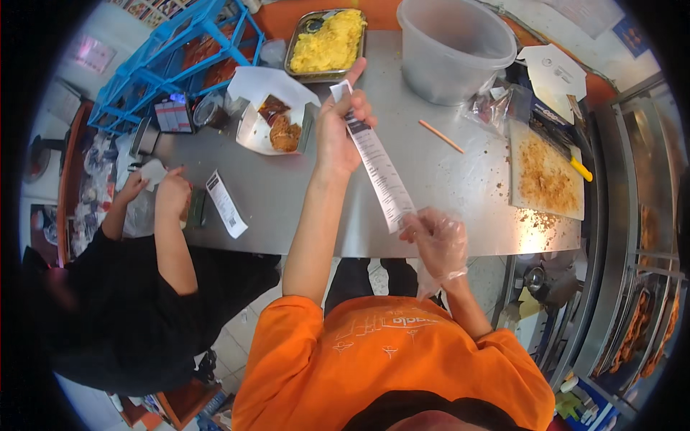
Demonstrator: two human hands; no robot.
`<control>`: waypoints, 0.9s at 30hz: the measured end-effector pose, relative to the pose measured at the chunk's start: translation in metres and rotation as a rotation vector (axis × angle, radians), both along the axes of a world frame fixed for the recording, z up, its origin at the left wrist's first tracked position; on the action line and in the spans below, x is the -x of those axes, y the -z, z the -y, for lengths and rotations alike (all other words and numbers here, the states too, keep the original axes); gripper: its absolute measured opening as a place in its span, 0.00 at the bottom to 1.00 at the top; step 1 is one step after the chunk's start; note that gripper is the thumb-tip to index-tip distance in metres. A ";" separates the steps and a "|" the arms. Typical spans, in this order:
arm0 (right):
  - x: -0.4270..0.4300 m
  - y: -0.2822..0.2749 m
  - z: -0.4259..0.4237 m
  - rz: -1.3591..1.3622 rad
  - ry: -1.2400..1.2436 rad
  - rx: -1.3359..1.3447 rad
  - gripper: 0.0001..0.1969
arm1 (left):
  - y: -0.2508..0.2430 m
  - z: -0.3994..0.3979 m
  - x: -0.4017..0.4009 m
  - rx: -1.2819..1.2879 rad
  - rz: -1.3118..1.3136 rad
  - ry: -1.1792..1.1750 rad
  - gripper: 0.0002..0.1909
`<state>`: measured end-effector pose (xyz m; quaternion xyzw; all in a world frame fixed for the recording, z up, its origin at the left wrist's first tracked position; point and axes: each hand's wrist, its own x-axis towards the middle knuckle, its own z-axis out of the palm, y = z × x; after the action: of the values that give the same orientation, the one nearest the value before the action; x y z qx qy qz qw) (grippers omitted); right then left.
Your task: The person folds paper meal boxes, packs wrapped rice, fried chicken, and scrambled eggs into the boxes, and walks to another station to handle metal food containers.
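A long printed paper receipt (377, 167) is stretched between my hands above a stainless steel table (366, 215). My left hand (345, 121), bare, grips its upper end between thumb and fingers, with the index finger pointing away. My right hand (436, 237), in a clear plastic glove, pinches the lower end near the table's front edge. Left of my left hand stands an opened white carton (250, 129) holding fried chicken pieces (284, 134). Another printed slip (225, 203) lies flat on the table further left.
A co-worker (135, 323) stands at left, hands near a carton. At the back are a blue rack (161, 59), a metal tray of yellow food (329, 43) and a plastic tub (458, 54). At right, a yellow-handled knife (579, 166) lies over a crumb-covered cutting board (547, 199).
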<state>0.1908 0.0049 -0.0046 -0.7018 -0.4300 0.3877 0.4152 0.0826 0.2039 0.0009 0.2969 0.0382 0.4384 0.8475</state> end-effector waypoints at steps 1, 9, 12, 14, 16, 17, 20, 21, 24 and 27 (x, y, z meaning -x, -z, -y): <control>-0.001 0.002 0.003 -0.005 -0.005 0.006 0.09 | 0.002 0.008 0.000 0.100 -0.004 -0.098 0.24; 0.012 0.022 0.050 0.158 -0.048 -0.060 0.10 | 0.080 0.059 0.011 0.308 0.473 0.521 0.17; 0.015 0.019 0.072 -0.605 0.155 -0.167 0.23 | 0.033 0.078 0.014 0.431 0.078 0.415 0.22; 0.012 0.010 0.092 -1.313 0.235 -0.267 0.37 | 0.010 0.098 0.010 0.381 -0.043 0.405 0.23; 0.017 0.018 0.112 -1.335 0.470 -0.300 0.36 | 0.008 0.122 0.000 0.236 -0.254 0.344 0.24; 0.019 0.028 0.123 -1.359 0.679 -0.316 0.35 | 0.012 0.141 -0.003 0.081 -0.386 0.396 0.24; 0.023 0.083 0.158 -1.267 0.960 -0.359 0.34 | 0.039 0.238 -0.002 -0.649 -0.853 0.539 0.32; 0.024 0.094 0.169 -1.265 1.032 -0.353 0.34 | 0.036 0.273 -0.004 -0.880 -0.960 0.652 0.37; 0.033 0.125 0.199 -1.537 1.330 -0.430 0.30 | 0.075 0.315 -0.010 -1.116 -1.011 0.334 0.30; 0.036 0.137 0.223 -1.660 1.514 -0.484 0.27 | 0.083 0.329 -0.019 -1.172 -1.086 0.242 0.30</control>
<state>0.1547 -0.2180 -0.1419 -0.2106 0.4449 0.2888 0.8212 0.1021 -0.1247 -0.0826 0.8667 0.1762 0.0869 0.4586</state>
